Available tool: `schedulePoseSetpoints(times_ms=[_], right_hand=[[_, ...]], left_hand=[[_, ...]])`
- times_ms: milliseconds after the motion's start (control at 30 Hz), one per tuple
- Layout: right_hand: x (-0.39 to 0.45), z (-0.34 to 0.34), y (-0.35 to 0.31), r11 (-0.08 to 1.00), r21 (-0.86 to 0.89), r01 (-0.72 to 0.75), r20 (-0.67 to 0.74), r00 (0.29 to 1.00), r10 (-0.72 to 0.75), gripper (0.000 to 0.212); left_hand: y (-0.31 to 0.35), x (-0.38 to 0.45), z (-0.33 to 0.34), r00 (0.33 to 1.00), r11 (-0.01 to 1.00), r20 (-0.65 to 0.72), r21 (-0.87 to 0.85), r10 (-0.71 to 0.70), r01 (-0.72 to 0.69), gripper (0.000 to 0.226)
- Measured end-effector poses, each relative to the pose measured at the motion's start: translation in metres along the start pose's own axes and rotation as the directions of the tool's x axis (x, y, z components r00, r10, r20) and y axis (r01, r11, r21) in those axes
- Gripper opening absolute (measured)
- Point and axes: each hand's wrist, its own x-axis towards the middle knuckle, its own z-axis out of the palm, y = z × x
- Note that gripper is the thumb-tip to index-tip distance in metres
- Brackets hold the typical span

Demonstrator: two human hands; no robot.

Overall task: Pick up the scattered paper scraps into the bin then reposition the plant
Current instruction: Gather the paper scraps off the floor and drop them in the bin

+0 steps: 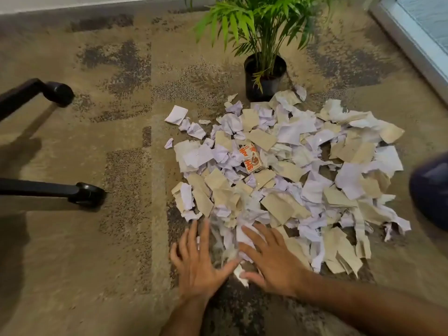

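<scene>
A wide heap of white and tan paper scraps [293, 180] covers the carpet in the middle and right of the head view. A small orange-and-white carton [251, 157] lies among them. Behind the heap stands a green leafy plant [257, 23] in a black pot [264, 78], with scraps touching the pot's base. My left hand [196, 260] lies flat with fingers spread at the heap's near left edge. My right hand [269, 260] rests palm down on white scraps at the near edge, fingers apart. The two thumbs almost meet around a blurred clump of scraps.
Two black chair legs with casters [84, 194] reach in from the left. A dark blue rounded object [431, 190] sits at the right edge, partly cut off. A window frame [412, 37] runs along the far right. Patterned brown carpet [97, 251] spreads to the left.
</scene>
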Motion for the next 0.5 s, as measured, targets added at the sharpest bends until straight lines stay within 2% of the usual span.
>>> schedulePoseSetpoints(times_ms=[33, 133, 167, 267, 400, 500], right_hand=[[0.002, 0.000, 0.001, 1.000, -0.021, 0.018, -0.031, 0.999, -0.019, 0.057], [0.006, -0.004, 0.004, 0.994, 0.084, 0.064, -0.126, 0.991, -0.053, 0.034], [0.009, -0.003, 0.007, 0.990, 0.108, 0.090, -0.170, 0.983, -0.071, 0.028], [0.016, -0.006, 0.015, 0.977, 0.151, 0.149, -0.188, 0.975, -0.119, 0.021], [0.021, -0.010, 0.016, 0.964, 0.218, 0.152, -0.137, 0.983, -0.124, 0.037], [0.019, -0.007, 0.015, 0.955, 0.225, 0.192, -0.157, 0.975, -0.159, 0.027]], left_hand=[[0.002, 0.005, -0.005, 0.999, 0.999, 0.002, 0.012, 0.034, -0.034, 0.117], [0.007, 0.018, -0.013, 0.980, 0.977, -0.042, 0.090, 0.197, -0.193, 0.098], [0.008, 0.022, -0.013, 0.971, 0.968, -0.011, 0.081, 0.240, -0.238, 0.090], [0.014, 0.026, -0.017, 0.953, 0.956, 0.110, 0.045, 0.284, -0.290, 0.073], [0.013, 0.025, -0.015, 0.954, 0.973, 0.194, -0.011, 0.227, -0.229, 0.050], [0.006, 0.031, -0.016, 0.970, 0.973, 0.188, -0.199, 0.157, -0.119, 0.047]])
